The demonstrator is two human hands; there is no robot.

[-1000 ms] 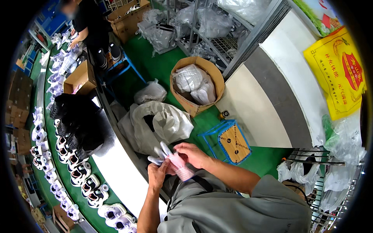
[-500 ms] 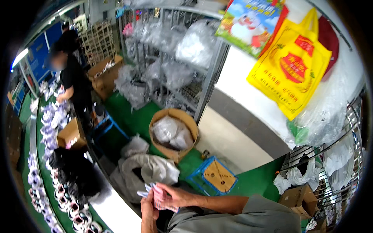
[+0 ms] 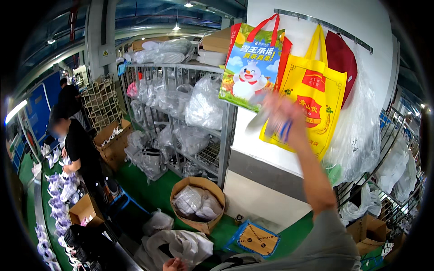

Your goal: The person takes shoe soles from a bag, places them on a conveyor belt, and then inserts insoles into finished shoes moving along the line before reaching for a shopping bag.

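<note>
While your blurred right hand (image 3: 281, 118) grips something pale before the yellow cloth tote (image 3: 316, 108), steady it; left hand (image 3: 173, 264) unreadable.

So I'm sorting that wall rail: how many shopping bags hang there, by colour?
Green bag: 1
Yellow bag: 1
Dark red bag: 1
Total: 3

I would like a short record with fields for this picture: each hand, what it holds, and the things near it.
right hand: raised, blurred, gripping a small flat item, kind unclear
left hand: low at frame edge, grip not visible
behind right hand: yellow bag, cartoon bag, both hanging
below: cardboard box on green floor
left side: another person
</note>
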